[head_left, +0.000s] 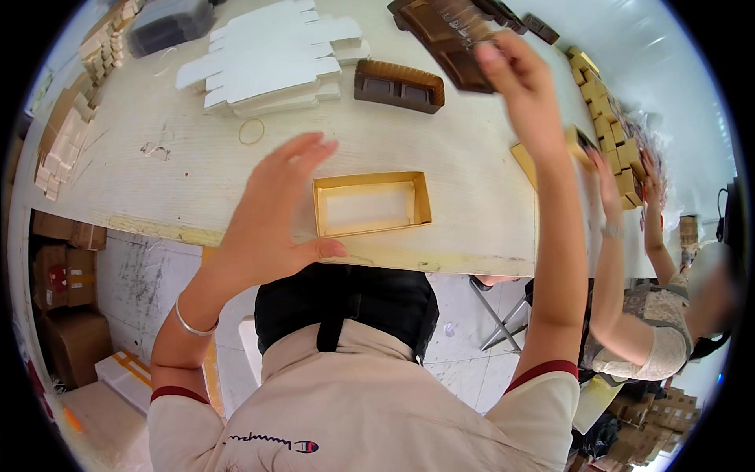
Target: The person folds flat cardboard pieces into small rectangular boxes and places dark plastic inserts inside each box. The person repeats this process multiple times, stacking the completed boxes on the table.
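Head view: spreading the left hand (279,208) open beside the gold box (370,188), sitting near the front edge of the table (472,189); curling the right hand (523,86) at the brown trays (444,47), too blurred to tell whether gripping. Leaving a strip of table before the small tray (399,88); facing white cardboard (271,59) beyond, a co-worker's hand (607,185) at right.

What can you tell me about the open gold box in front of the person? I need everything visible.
The gold box is rectangular and open-topped, seemingly folded from thin card, with gold walls and a paler, whitish inner floor in plain view. It sits upright on the pale table, close to the near edge, its long sides running roughly left to right. The open left hand is by its left end; whether the thumb touches the near-left corner is unclear.
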Demonstrator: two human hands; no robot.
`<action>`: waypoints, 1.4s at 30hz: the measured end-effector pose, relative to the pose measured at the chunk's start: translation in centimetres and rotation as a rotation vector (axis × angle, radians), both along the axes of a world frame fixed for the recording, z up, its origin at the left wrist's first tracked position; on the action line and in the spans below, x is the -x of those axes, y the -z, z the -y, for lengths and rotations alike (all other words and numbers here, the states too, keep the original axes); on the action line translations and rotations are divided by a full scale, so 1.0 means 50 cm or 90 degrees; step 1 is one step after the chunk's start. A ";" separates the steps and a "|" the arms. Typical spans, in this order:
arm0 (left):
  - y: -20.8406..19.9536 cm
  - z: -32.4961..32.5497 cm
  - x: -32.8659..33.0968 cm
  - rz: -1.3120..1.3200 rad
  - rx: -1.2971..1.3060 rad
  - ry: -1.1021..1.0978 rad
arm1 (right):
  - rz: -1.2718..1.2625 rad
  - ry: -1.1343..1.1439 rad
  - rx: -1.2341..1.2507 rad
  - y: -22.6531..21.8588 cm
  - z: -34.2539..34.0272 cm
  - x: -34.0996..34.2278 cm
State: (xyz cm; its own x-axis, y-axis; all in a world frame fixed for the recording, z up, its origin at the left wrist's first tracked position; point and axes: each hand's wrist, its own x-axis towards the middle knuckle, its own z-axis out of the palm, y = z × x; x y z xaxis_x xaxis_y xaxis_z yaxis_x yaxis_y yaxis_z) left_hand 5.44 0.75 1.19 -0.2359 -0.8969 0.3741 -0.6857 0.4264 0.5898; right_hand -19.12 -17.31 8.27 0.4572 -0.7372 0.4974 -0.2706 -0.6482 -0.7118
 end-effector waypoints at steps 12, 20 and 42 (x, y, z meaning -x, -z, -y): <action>-0.055 0.023 0.028 0.076 0.079 0.062 | 0.003 -0.279 -0.684 0.039 -0.101 -0.007; -0.039 0.011 0.002 -0.318 -0.095 -0.057 | -0.232 -0.287 -0.026 0.080 -0.183 0.064; -0.072 0.032 0.006 -0.128 -0.154 0.039 | -0.195 -0.238 0.091 0.105 -0.193 0.101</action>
